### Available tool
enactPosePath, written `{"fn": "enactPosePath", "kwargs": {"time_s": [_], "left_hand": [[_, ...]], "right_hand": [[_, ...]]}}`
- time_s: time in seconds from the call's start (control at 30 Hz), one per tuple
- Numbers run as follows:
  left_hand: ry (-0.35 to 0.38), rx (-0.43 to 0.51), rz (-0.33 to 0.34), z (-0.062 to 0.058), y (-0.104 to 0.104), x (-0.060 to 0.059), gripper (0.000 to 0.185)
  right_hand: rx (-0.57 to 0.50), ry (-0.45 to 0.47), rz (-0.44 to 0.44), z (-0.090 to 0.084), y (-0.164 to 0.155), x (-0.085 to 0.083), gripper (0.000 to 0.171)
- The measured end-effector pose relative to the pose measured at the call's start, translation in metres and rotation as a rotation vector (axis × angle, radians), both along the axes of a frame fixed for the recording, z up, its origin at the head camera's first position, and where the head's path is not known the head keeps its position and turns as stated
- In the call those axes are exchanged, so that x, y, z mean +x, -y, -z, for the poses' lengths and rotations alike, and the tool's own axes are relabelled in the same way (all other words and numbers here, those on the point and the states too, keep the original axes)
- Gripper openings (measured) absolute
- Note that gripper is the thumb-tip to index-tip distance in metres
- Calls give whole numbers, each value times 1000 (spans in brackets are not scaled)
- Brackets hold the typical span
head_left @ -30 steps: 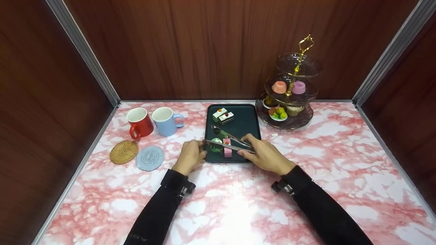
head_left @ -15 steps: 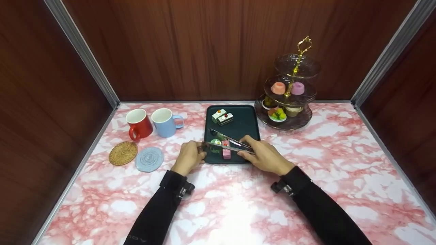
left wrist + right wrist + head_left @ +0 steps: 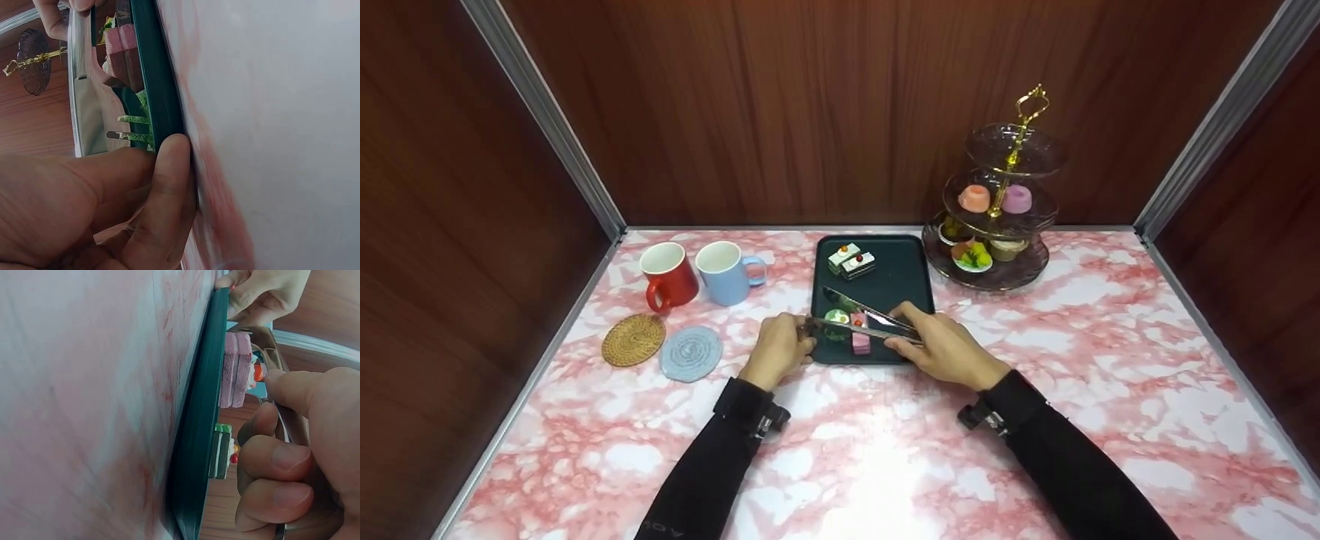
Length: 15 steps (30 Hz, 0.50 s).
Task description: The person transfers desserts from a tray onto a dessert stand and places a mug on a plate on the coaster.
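Marbled pink and white, the worktop (image 3: 877, 450) carries a dark tray (image 3: 896, 270) by its far edge. The left hand (image 3: 778, 345) grips the tray's left rim near the near-left corner; at the right rim, the right hand (image 3: 946, 343) holds metal tongs (image 3: 879, 332), arms spread, long axis running leftward across the tray's near half, tips toward its left edge, one arm crossing over a pink cake (image 3: 861, 344).

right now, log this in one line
left hand: grips tray edge; right hand: holds open tongs; pink cake: on tray
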<state>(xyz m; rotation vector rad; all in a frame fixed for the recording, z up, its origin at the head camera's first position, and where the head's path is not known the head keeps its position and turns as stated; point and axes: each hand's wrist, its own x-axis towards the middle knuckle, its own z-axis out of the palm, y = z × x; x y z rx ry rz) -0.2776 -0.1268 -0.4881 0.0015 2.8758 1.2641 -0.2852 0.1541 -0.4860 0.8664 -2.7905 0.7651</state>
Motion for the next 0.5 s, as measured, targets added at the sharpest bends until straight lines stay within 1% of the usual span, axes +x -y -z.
{"fn": "enactPosePath", "kwargs": {"time_s": [0.13, 0.23, 0.4, 0.5], "left_hand": [[-9, -3, 8, 1, 0, 0, 20], [-16, -9, 2, 2, 1, 0, 22], [-30, -42, 2, 2, 1, 0, 24], [-23, -42, 10, 1, 1, 0, 28]], "right_hand": [[-4, -22, -16, 0, 0, -1, 40], [-6, -43, -27, 0, 0, -1, 38], [-23, -43, -26, 0, 0, -1, 37], [-36, -52, -26, 0, -1, -1, 36]]}}
